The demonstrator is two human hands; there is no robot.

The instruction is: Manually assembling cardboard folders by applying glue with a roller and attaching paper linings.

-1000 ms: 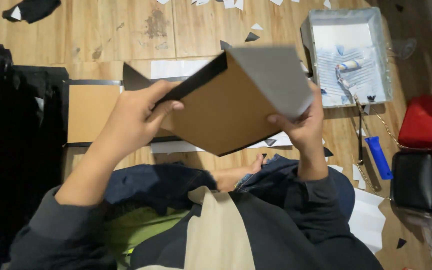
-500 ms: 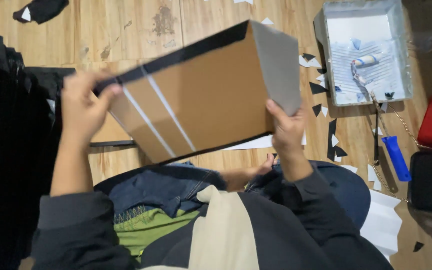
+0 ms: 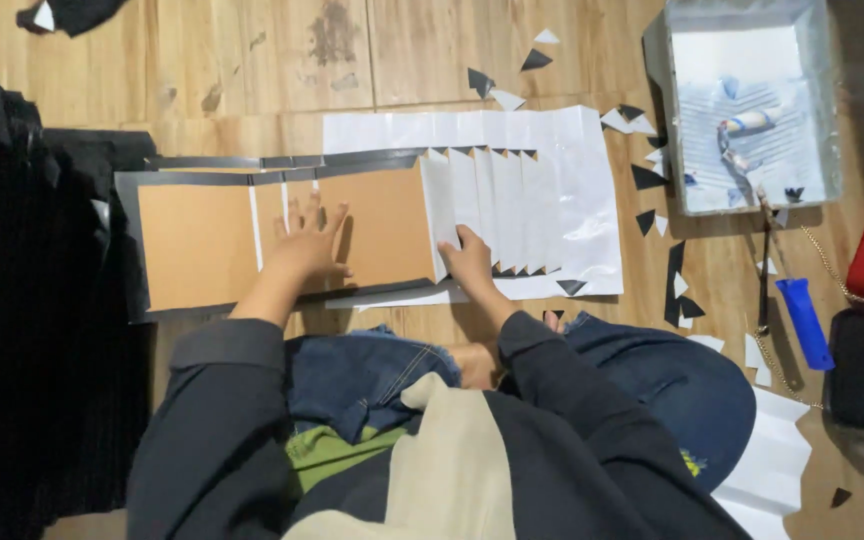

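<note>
A: Cardboard, brown with black tape along its edges, now lies flat on the wooden floor; half a second ago both hands held it up in the air, tilted.

B: And the left hand?

A: Spread open, palm down, pressing on the panel near the white seams. It grips nothing.

B: To the right of it?

A: The right hand rests with fingers flat where the brown board meets the pleated white paper, also holding nothing. Farther right stands a grey paint tray with a roller, black paper scraps near it, and a blue-handled tool.

B: So lifting is over?

A: Yes, it looks like smoothing down.
</note>
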